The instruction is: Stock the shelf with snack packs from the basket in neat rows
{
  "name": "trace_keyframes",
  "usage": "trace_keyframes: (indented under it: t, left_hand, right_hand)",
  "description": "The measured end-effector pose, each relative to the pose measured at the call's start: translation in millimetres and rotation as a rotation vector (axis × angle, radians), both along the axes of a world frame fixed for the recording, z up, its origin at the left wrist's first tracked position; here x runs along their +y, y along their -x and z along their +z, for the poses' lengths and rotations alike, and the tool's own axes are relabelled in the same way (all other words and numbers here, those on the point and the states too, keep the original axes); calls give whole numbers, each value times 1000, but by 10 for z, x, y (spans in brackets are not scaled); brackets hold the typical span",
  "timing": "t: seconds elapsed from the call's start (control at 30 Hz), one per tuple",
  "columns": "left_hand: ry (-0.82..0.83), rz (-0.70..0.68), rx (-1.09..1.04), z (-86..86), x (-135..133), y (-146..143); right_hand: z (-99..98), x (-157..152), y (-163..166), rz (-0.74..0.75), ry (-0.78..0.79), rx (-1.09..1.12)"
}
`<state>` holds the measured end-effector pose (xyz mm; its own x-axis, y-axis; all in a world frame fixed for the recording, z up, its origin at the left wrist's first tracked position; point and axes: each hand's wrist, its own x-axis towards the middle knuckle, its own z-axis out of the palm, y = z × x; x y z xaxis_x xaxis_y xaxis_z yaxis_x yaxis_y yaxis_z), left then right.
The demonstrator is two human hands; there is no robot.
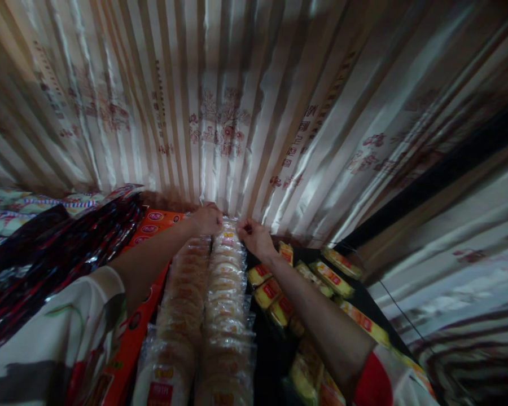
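Both my arms reach out to the far end of two rows of round, flat cakes in clear plastic packets. My left hand [209,219] is closed at the upper left corner of the farthest cake packet [228,235] in the right-hand row. On the opposite corner my right hand [256,238] pinches with thumb and fingertips. Parts of the left fingertips are hidden behind the hand. Nearer packets overlap one another, and the left-hand row [182,287] runs alongside under my left forearm.
A pleated, printed curtain [224,113] hangs right behind the rows. Left of them are orange boxes [146,228] and a pile of dark shiny packets [80,254]. To the right, yellow packaged cakes [332,279] lie on a black surface [260,332].
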<state>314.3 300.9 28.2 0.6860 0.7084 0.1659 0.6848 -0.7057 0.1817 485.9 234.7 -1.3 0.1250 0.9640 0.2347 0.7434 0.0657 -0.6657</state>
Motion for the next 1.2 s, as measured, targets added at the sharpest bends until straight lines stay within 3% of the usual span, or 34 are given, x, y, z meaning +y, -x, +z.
trace_keyframes:
  t: [0.17, 0.3, 0.43, 0.6, 0.83, 1.03, 1.2]
  left_hand:
    - [-6, 29, -48, -22, -52, -12]
    - [-11, 52, -64, -25, -78, -19]
    - [-16, 45, -55, -35, -88, -30]
    - [-32, 41, -68, -35, -115, -12]
    - [-33, 55, -107, 5, -173, 43]
    - [-97, 81, -201, 50, -267, 110]
    - [-81, 37, -86, 71, -345, 131]
  right_hand:
    - [190, -210, -37, -62, -14, -90]
    - [254, -343, -118, 151, 154, -54]
    - [153, -351, -150, 266, 190, 60]
    - [48, -281, -97, 182, 137, 63]
    - [102, -247, -28, 28, 114, -49]
    - [128, -242, 3, -7, 116, -46]
    - [115, -251, 21, 9, 123, -17]
